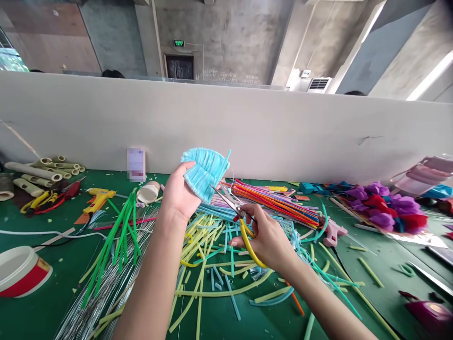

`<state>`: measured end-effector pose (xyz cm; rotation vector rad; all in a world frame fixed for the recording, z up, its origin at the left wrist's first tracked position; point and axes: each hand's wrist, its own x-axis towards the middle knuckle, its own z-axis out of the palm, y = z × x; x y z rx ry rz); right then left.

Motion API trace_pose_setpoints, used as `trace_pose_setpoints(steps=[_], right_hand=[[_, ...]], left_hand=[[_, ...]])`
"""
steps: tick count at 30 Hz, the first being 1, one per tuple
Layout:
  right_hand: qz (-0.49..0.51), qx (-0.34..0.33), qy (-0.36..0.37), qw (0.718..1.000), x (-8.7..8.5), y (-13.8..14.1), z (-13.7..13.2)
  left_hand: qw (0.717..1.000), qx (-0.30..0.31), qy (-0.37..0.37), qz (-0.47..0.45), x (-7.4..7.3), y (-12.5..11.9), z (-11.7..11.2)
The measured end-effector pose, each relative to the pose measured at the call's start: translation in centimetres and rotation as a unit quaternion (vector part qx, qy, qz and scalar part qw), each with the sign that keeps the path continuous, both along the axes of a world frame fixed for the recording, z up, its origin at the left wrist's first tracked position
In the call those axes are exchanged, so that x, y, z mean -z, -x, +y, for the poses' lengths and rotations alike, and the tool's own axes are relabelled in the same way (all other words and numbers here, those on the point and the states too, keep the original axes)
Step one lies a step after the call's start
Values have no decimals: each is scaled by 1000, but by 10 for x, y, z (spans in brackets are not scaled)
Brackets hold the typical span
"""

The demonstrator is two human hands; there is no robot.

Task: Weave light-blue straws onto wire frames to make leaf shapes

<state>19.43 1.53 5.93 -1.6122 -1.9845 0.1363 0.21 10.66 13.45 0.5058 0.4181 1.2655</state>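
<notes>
My left hand [182, 191] holds up a light-blue fuzzy piece [206, 171], fan-shaped and made of pipe cleaners side by side, with a short stem sticking out at its upper right. In my right hand [265, 231] are yellow-handled scissors [250, 243]. Their slim metal blades point up and left, slightly parted, with the tips at the lower right edge of the blue piece. Whether the blades touch it I cannot tell. Below both hands lie scattered yellow-green pipe cleaners [205, 236] and short blue offcuts.
Orange and red pipe cleaners [279, 203] lie in a bundle behind. A yellow glue gun [97, 199], pliers [46, 200], bamboo tubes [42, 174] and a white-red tub [24, 271] are left. Right are a pink glue gun [333, 231] and purple-red flowers [392, 205]. A white partition [283, 132] stands behind.
</notes>
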Motion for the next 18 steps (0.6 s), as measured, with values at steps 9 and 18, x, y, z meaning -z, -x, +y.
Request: trace_pose_setpoints(steps=[9, 18], right_hand=[[-24, -19, -32, 999, -4, 9, 3], [-26, -58, -26, 998, -5, 12, -3]], left_hand=[[999, 5, -1, -33, -3, 3, -2], [999, 2, 36, -31, -1, 5, 2]])
